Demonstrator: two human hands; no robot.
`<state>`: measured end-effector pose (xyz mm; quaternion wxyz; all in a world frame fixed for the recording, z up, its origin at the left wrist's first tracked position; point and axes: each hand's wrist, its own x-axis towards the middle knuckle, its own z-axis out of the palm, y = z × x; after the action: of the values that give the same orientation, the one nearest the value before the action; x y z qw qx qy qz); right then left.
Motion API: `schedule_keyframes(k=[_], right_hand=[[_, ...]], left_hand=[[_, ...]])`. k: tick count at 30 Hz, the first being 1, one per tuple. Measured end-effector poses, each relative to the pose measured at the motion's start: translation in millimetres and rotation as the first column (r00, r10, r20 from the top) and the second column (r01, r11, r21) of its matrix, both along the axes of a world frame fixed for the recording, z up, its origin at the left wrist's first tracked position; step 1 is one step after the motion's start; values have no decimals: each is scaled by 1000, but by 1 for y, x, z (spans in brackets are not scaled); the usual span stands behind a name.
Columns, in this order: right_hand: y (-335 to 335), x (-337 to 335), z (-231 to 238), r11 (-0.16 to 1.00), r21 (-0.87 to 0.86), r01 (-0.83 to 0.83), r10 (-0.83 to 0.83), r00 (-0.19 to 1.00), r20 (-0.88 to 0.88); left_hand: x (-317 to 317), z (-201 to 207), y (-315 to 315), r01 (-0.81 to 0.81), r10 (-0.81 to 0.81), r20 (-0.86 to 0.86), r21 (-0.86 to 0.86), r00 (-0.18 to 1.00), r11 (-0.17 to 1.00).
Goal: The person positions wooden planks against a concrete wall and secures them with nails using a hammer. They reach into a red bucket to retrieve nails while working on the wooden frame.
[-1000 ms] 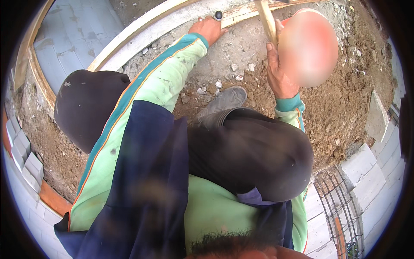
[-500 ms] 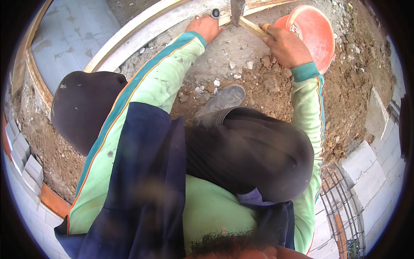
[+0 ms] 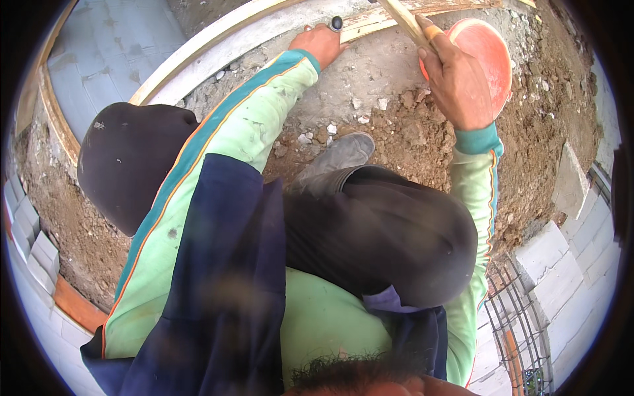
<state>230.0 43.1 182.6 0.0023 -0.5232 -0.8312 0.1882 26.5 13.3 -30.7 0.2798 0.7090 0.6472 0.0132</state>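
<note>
My right hand (image 3: 459, 82) is wrapped round the wooden handle (image 3: 404, 20) of a tool, whose head is mostly beyond the top edge of the picture. Half a second ago that head showed as a flat, dark metal piece. With its fingers bent over a narrow wooden board (image 3: 371, 25), my left hand (image 3: 319, 46) grips the board at the top centre; the fingertips are partly hidden. A ring with a large dark stone (image 3: 336, 24) sits on a finger of that hand. Just behind my right hand lies an orange-red plastic bucket (image 3: 485, 53), partly covered by the hand.
Curved wooden formwork (image 3: 198, 56) runs across the upper left, beside grey paving (image 3: 112, 59). Broken soil and stones (image 3: 409, 135) lie round my boot (image 3: 347, 153). Pale blocks (image 3: 555, 264) and a steel bar cage (image 3: 518, 317) are at lower right, more blocks (image 3: 41, 254) at left.
My right hand has moved back toward me and slightly right, lifting the tool's head away from the board. The bucket is now more covered by it. My left hand has barely shifted.
</note>
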Motion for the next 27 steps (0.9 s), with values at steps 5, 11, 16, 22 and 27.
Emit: schedule_keyframes(k=[5,11,16,22,27], right_hand=[[-31,-3,-22,949,314,25,116,899,-423],[-20,11,-27,984,-156,86,-54,978,201],[-49,-3,-4,989,143,41,-20,989,-145],[-75,31,-53,863,500,-79,253,923,-290],[-91,22,-108,984,124,-125,117,991,69]], left_hand=[[2,5,1,4,-4,0,36,1000,999],[3,4,5,9,-8,-36,27,999,1000],[-8,-3,0,9,-10,-46,-11,999,1000],[8,6,4,-13,15,70,-23,997,1000],[-13,-55,-3,-140,116,374,36,920,990]])
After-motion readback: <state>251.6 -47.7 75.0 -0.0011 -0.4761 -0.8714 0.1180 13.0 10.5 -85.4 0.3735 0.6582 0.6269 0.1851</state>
